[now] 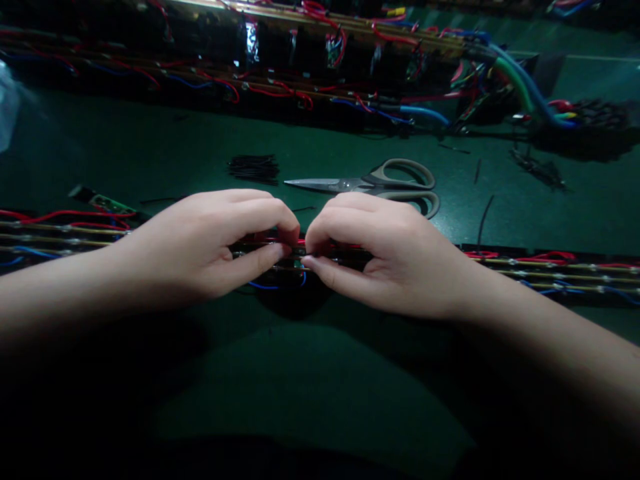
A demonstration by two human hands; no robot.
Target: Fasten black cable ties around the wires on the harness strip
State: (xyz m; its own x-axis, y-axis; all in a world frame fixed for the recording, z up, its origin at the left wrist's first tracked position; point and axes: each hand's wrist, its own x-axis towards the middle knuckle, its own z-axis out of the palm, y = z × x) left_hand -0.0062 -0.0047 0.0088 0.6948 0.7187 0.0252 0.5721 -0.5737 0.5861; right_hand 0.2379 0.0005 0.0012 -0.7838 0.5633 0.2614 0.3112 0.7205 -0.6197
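Note:
A long wired assembly [550, 270] with brass-coloured rails and red and blue wires runs across the bench in front of me. Over its middle my two hands almost meet. My left hand [235, 240] has its thumb and curled index finger pinched together at the rails. Close beside it, my right hand [370, 247] pinches in the same way, with a bit of something dark at its fingertips. What either pinch holds is too small or hidden to tell. A blue wire [275, 287] loops below the fingertips.
Just beyond my hands lie scissors [350, 185] with grey handles and a bundle of short black tubes or ties [253, 168]. Further back are more wired assemblies [200, 73] and a thick blue-green cable [520, 83]. A small circuit board [107, 203] sits at left.

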